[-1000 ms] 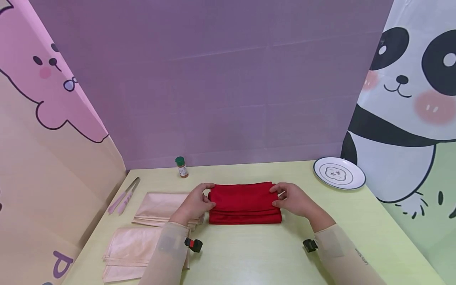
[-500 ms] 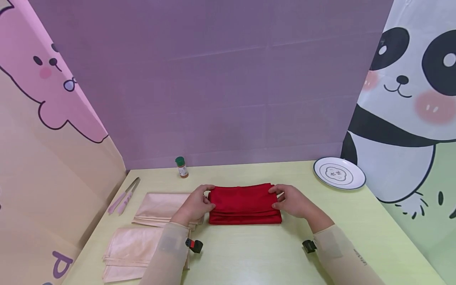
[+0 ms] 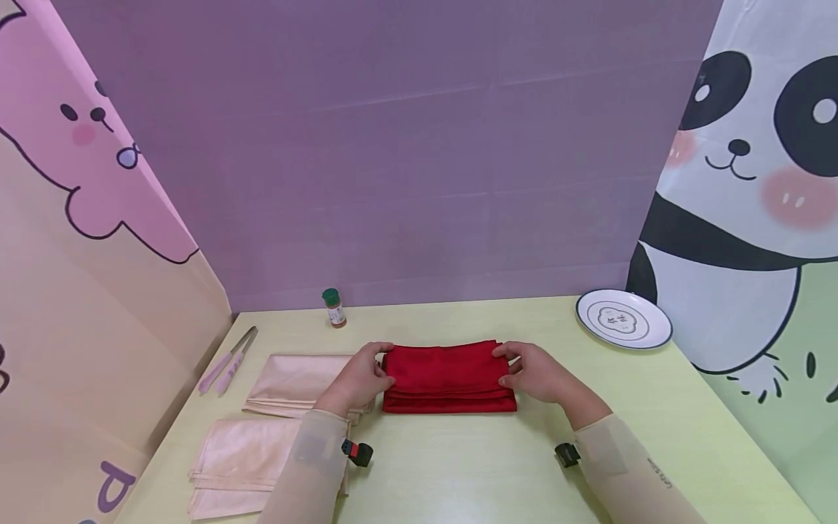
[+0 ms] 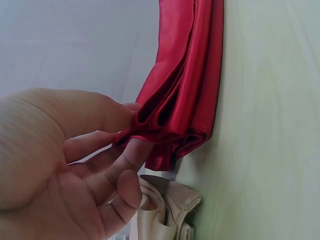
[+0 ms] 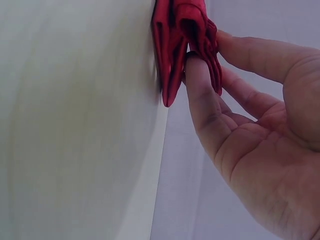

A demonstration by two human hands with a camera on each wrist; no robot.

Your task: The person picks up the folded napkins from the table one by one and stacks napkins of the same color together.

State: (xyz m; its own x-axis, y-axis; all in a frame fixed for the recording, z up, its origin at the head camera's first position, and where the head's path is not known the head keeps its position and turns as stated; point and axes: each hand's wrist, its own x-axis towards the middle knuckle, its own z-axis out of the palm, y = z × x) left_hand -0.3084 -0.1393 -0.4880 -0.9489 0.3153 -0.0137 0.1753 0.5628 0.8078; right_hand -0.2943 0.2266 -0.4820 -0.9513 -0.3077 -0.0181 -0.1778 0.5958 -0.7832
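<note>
Currently, my left hand (image 3: 357, 375) pinches the red cloth (image 3: 445, 367) at nine o'clock and my right hand (image 3: 535, 372) pinches it at three, its lower folds on the table (image 3: 458, 473) at six o'clock in the head view, the bottle (image 3: 335, 311) at ten from it.

Even, bright light all across the worktop (image 3: 452, 458), pale glare near its front, soft shadows beside the sleeves (image 3: 631, 469), wrist views duller, slightly blurred

Unclear lettering (image 3: 659, 473): sleeve (image 3: 631, 484), plate (image 3: 644, 327), bottle (image 3: 336, 313), wall (image 3: 78, 313)
</note>
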